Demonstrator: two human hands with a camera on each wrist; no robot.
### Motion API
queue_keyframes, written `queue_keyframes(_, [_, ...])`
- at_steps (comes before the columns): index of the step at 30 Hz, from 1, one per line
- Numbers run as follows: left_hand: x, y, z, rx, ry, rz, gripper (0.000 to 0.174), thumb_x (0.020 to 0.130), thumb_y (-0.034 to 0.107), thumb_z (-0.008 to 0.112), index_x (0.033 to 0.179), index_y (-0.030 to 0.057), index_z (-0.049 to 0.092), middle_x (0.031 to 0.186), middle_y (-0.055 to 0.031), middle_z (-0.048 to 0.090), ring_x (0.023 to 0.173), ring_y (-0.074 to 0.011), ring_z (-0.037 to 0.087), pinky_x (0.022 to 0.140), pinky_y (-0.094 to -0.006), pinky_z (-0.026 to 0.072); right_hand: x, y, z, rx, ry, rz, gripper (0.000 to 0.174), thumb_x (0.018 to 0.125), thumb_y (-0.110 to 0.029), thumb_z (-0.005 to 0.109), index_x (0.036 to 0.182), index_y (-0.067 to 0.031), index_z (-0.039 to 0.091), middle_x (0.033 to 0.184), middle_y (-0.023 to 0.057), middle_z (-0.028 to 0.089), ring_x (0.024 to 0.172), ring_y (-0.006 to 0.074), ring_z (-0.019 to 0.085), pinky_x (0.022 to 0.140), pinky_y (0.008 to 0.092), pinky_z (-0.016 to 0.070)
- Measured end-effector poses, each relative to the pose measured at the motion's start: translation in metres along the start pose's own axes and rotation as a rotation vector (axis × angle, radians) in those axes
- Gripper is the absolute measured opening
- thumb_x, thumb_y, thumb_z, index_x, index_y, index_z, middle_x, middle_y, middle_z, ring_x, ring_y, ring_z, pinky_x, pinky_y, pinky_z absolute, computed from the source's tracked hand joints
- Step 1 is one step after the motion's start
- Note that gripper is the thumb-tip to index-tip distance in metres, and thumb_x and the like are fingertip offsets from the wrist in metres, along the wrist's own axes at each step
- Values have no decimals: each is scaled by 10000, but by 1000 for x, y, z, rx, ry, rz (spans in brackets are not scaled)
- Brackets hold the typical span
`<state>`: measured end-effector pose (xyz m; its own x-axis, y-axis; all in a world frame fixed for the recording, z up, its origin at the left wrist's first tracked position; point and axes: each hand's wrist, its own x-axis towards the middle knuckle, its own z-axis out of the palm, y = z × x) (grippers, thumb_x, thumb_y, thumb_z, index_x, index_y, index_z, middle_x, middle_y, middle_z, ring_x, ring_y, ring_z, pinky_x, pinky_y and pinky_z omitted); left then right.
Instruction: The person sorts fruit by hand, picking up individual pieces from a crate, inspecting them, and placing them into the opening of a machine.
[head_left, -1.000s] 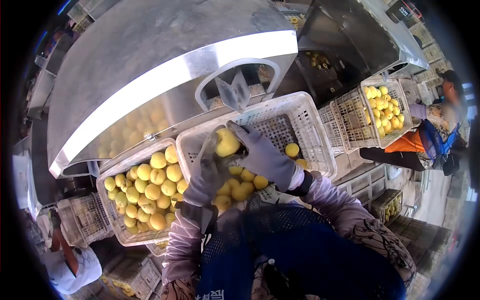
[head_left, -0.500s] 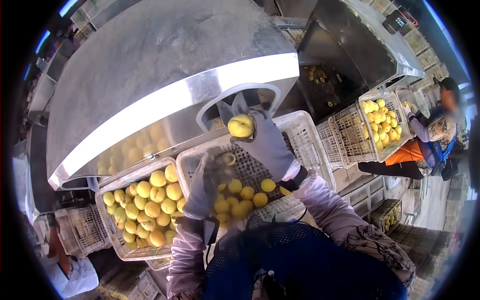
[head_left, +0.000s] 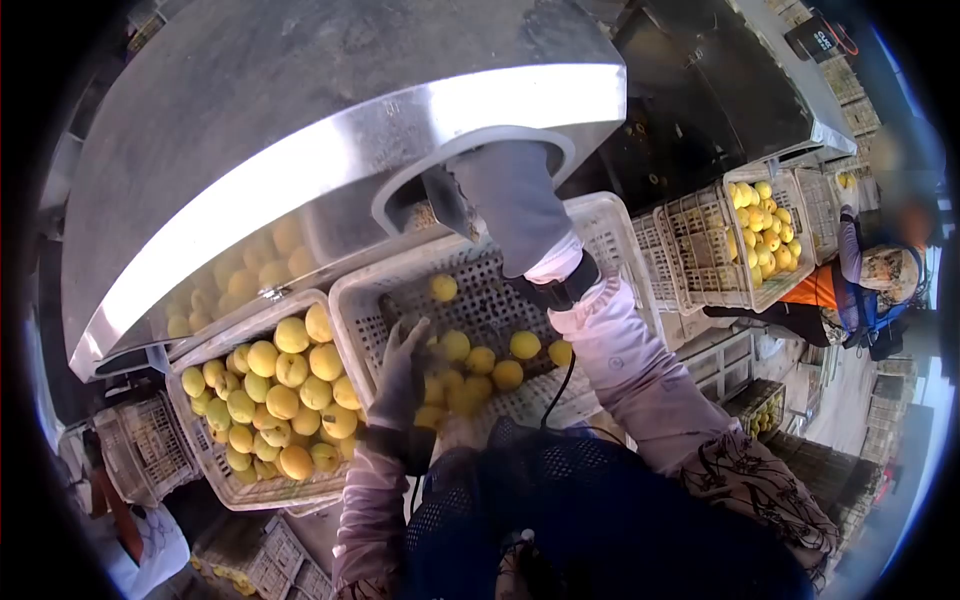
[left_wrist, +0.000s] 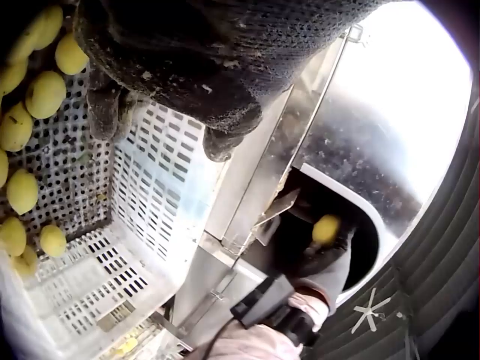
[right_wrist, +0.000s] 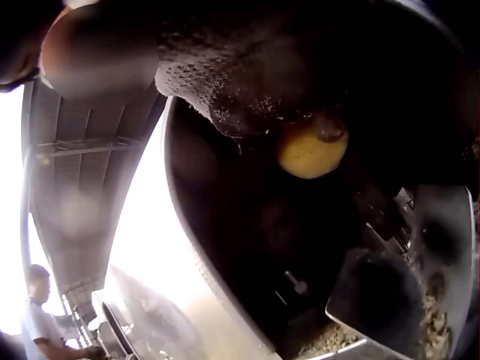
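My gloved right hand (head_left: 512,205) reaches through the arched opening of a steel machine (head_left: 340,110). In the left wrist view it grips a yellow peach (left_wrist: 325,229) inside that opening. The right wrist view shows the peach (right_wrist: 311,156) at the fingertips, with dark machine parts around it. Lower left, my gloved left hand (head_left: 402,370) hangs over a white plastic crate (head_left: 345,300), fingers loosely bent and nothing in them. Several yellow peaches (head_left: 470,395) lie in this crate near the left hand.
A fuller crate of peaches (head_left: 290,400) stands on the left, under the machine's edge. Stacked crates (head_left: 700,250) with more peaches are at right, beside a person in a patterned cap (head_left: 890,275). A metal plate (right_wrist: 375,300) projects inside the opening.
A second ago both hands were at the peach over the crate. The left hand let go, and the right hand has carried the peach forward into the machine's opening.
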<state>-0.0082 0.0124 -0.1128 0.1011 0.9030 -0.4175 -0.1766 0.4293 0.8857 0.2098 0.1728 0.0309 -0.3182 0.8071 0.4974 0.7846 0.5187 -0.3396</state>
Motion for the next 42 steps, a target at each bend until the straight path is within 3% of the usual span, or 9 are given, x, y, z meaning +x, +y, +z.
queue_keyframes(1, [14, 28, 19, -212, 101, -332, 489, 1045, 178, 623, 1491, 45, 472, 1372, -118, 597, 1157, -202, 647, 944, -346, 548, 1, -8, -11, 142, -32, 154, 408, 862, -294, 805, 1108, 1, 668, 962, 185, 698, 916, 368, 666, 806, 459, 514])
queue_keyframes(7, [101, -39, 31, 650, 0, -61, 859, 882, 340, 764, 1601, 132, 343, 1475, -234, 506, 1284, -381, 579, 1071, -415, 501, -158, 28, -3, 428, -592, 872, 639, 865, -255, 812, 1386, 17, 563, 1271, 278, 649, 1130, 416, 666, 967, 446, 538])
queue_keyframes(17, [141, -110, 75, 1504, -183, -2, 411, 915, 324, 674, 1318, 252, 635, 1205, -184, 636, 1144, -421, 626, 988, -513, 515, -339, 187, 138, -323, -881, 840, 627, 829, -247, 771, 1413, -138, 571, 1201, 295, 678, 1031, 485, 683, 890, 522, 567])
queue_keyframes(23, [66, -185, 145, 1503, -670, 405, 394, 965, 346, 622, 1290, 128, 664, 1196, -184, 647, 1080, -374, 657, 904, -588, 519, -288, 168, 75, 804, -881, 931, 562, 904, -478, 740, 1240, -34, 662, 1067, 199, 751, 883, 305, 727, 798, 408, 564])
queue_keyframes(25, [64, -216, 163, 671, -123, 202, 457, 980, 289, 589, 1374, 57, 584, 1156, -210, 652, 1019, -381, 669, 851, -613, 512, -254, 153, 41, 1066, -887, 1221, 588, 935, -528, 707, 1276, -50, 661, 1081, 145, 755, 864, 231, 718, 766, 336, 554])
queue_keyframes(30, [84, -190, 142, 1493, -285, 350, 317, 933, 302, 677, 1196, 128, 706, 1065, -154, 733, 981, -400, 689, 874, -486, 536, -242, 103, -7, 1555, -485, 1262, 616, 1019, -521, 618, 1412, -46, 591, 1142, 101, 744, 892, 184, 719, 819, 309, 567])
queue_keyframes(33, [89, -71, 132, 1412, -660, -60, 528, 839, 353, 793, 1250, 32, 714, 1172, -171, 723, 1078, -280, 709, 961, -376, 540, -200, 64, -49, 1761, -393, 1110, 675, 986, -284, 720, 1545, -30, 439, 1367, 144, 640, 1165, 243, 671, 987, 359, 543])
queue_keyframes(38, [54, -13, 67, -277, -541, -498, 730, 903, 534, 758, 1418, 53, 567, 1186, -122, 703, 1018, -264, 707, 843, -446, 597, -196, 33, -64, 1515, -152, 795, 531, 992, -205, 712, 1463, -47, 524, 1340, 98, 632, 1272, 203, 586, 1065, 345, 506])
queue_keyframes(42, [10, 24, 52, -559, -407, -357, 864, 932, 754, 550, 1404, 30, 534, 1203, -207, 682, 951, -338, 711, 768, -450, 628, -173, 1, -52, 1374, -144, 705, 655, 822, 23, 803, 1422, -90, 568, 1468, 86, 561, 1320, 236, 571, 1121, 359, 454])
